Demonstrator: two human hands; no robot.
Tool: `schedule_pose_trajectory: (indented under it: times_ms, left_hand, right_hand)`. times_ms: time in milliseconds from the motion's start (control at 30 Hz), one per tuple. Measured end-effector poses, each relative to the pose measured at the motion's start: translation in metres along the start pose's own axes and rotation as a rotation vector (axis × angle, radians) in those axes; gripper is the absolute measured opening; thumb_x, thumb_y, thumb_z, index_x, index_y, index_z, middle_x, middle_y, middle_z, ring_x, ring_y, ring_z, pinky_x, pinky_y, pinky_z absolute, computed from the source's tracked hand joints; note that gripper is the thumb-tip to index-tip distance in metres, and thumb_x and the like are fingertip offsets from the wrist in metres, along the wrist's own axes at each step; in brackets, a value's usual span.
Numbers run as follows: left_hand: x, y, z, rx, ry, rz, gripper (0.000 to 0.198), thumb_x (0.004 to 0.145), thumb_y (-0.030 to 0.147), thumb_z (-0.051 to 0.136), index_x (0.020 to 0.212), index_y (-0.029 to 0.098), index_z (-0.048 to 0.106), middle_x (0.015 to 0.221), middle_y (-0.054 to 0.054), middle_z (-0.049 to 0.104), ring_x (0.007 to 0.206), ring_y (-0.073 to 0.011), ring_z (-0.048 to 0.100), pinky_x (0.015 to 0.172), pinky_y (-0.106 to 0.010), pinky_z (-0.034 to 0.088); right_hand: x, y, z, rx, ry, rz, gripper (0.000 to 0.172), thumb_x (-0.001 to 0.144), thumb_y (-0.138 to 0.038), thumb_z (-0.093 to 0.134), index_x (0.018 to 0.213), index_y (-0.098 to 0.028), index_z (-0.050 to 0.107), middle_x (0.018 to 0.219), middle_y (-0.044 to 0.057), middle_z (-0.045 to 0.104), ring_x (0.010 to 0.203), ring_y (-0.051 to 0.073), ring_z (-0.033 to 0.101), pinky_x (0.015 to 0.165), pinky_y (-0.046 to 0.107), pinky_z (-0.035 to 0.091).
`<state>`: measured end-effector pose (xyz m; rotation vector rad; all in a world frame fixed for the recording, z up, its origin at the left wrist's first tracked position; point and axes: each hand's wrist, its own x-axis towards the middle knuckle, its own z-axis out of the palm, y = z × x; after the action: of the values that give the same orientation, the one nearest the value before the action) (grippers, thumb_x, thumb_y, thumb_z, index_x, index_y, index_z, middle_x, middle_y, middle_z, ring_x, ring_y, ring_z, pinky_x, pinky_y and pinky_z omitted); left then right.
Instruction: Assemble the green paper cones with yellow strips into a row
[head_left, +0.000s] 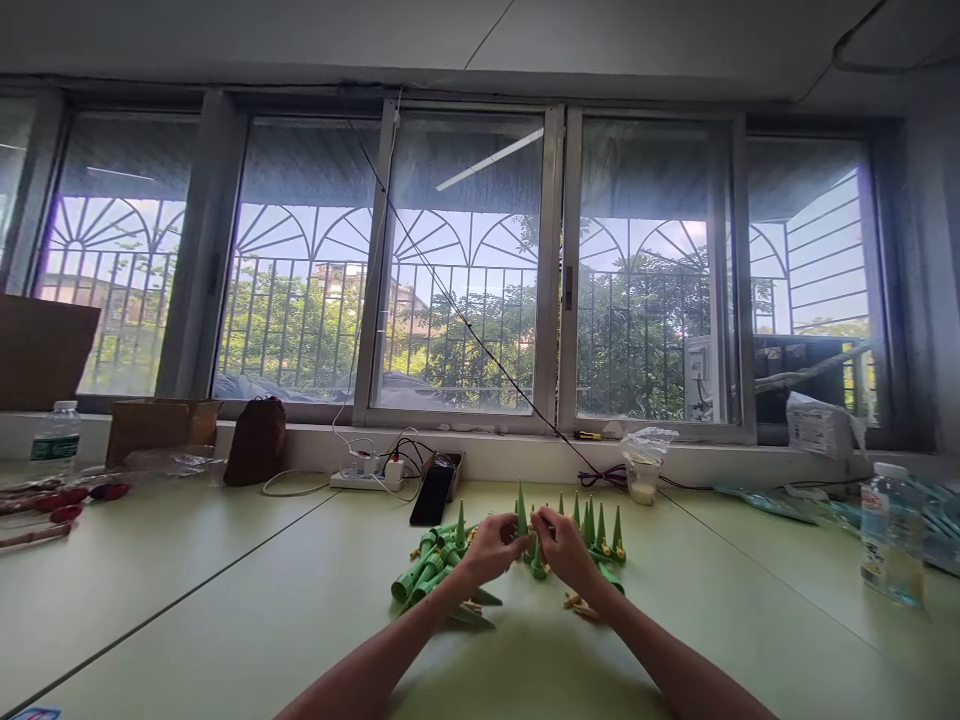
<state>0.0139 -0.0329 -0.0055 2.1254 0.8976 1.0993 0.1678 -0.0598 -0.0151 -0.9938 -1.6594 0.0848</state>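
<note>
My left hand (495,547) is closed around a green pointed cone (521,508), its tip up, above the table. Close beside it, my right hand (559,543) has thumb and fingertips pinched together near the cone's side; whatever sits between them is too small to make out. Left of my hands lies a heap of green cone pieces (427,570), some showing round open ends. Several upright green cones (616,532) stand behind and to the right, with small yellowish bits at their bases. Small tan pieces (580,606) lie under my right forearm.
A phone (430,495) leans against a small box behind the cones, beside a white power strip (367,480) with cables. A plastic cup (643,480) with a bag stands at the back. Bottles stand at far left (56,440) and right (891,540). Windows line the wall.
</note>
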Motion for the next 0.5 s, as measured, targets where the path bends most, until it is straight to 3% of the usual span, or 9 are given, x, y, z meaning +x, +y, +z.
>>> schedule_pose_trajectory:
  times_ms: [300, 500]
  left_hand:
    - [-0.001, 0.003, -0.010, 0.164, -0.023, 0.009, 0.023, 0.070, 0.038, 0.063, 0.069, 0.015, 0.059, 0.052, 0.003, 0.054, 0.049, -0.0096, 0.046, 0.048, -0.021, 0.031]
    - [-0.007, 0.002, -0.011, 0.464, -0.041, 0.013, 0.015, 0.057, 0.025, 0.073, 0.063, 0.016, 0.063, 0.066, 0.000, 0.061, 0.069, -0.0164, 0.054, 0.064, -0.025, 0.036]
  right_hand:
    - [0.007, 0.000, -0.015, -0.097, 0.048, -0.031, 0.048, 0.096, -0.048, 0.031, 0.065, -0.019, 0.055, 0.050, -0.002, 0.048, 0.048, 0.013, 0.042, 0.052, 0.025, 0.030]
    - [0.011, 0.006, -0.026, -0.128, -0.013, -0.076, 0.048, 0.095, -0.045, 0.034, 0.060, -0.017, 0.053, 0.050, -0.003, 0.045, 0.048, 0.011, 0.037, 0.051, 0.024, 0.027]
